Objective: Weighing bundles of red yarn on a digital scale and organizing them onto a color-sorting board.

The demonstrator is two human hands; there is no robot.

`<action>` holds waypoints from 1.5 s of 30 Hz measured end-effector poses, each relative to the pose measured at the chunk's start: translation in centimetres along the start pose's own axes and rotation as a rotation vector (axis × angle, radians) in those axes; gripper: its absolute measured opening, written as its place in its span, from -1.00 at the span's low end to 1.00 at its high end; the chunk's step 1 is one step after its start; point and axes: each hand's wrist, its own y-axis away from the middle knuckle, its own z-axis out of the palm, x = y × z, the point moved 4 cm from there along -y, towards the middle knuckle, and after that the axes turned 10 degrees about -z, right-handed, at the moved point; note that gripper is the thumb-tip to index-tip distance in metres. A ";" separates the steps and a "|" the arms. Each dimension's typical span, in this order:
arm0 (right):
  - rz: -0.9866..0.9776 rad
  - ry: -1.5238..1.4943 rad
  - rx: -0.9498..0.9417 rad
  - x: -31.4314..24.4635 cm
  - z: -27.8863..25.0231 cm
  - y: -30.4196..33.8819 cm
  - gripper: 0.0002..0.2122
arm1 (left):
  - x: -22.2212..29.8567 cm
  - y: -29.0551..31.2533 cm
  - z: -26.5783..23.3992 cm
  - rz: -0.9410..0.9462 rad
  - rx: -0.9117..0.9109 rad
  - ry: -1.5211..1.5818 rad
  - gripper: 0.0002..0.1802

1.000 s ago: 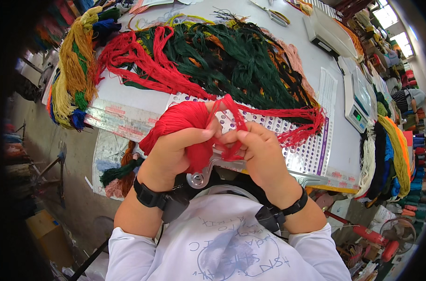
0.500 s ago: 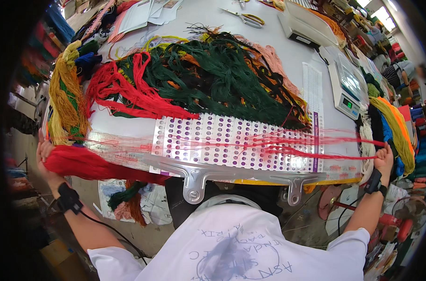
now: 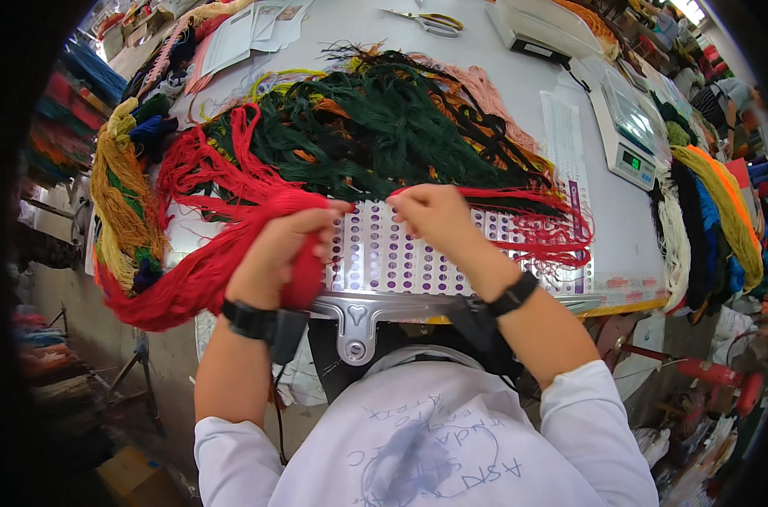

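Note:
My left hand (image 3: 295,241) is closed around a thick hank of red thread (image 3: 181,283), which trails leftward over the table's front edge. Beside it, at the middle, my right hand (image 3: 435,215) is pinched on a few thin red strands (image 3: 553,245) that run off to the right and loop back over the table. A small gap separates the two hands. Under them lie white strips with rows of purple holes (image 3: 384,262). Just beyond is a large heap of dark green and black thread (image 3: 401,127), with more loose red thread (image 3: 219,169) on its left side.
Along the front edge sits a clear plastic hanger-like bar (image 3: 354,325). Scissors (image 3: 435,23) and a white digital scale (image 3: 629,144) lie farther back. Yellow-gold hanks (image 3: 122,203) hang at the left; white, blue and orange ones (image 3: 722,211) at the right.
Both hands have come in from far left and far right to the middle. The red strands, stretched straight across before, now lie slack and looped at the right.

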 end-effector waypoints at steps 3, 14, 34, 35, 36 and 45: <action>-0.149 0.328 0.067 1.2 1.8 -0.8 -0.83 | -1.3 -2.2 1.4 -0.003 0.127 -0.166 -0.82; -0.274 0.470 0.188 1.4 2.4 -0.3 -0.89 | 0.4 -5.6 1.7 0.003 0.273 -0.733 -0.86; -0.655 0.843 0.082 -0.4 1.1 0.9 -0.93 | 2.9 -2.4 -3.4 0.284 0.379 0.030 -0.86; -0.761 0.882 0.121 -0.6 1.1 0.9 -0.95 | 2.7 -2.5 -3.5 0.285 0.382 0.028 -0.86; -0.762 0.881 0.123 -0.6 1.1 0.8 -0.95 | 2.8 -2.6 -3.1 0.318 0.296 0.046 -0.86; -0.353 0.511 -0.046 -0.6 1.1 0.2 -0.73 | 2.0 -2.6 -0.4 0.354 0.024 0.035 -0.71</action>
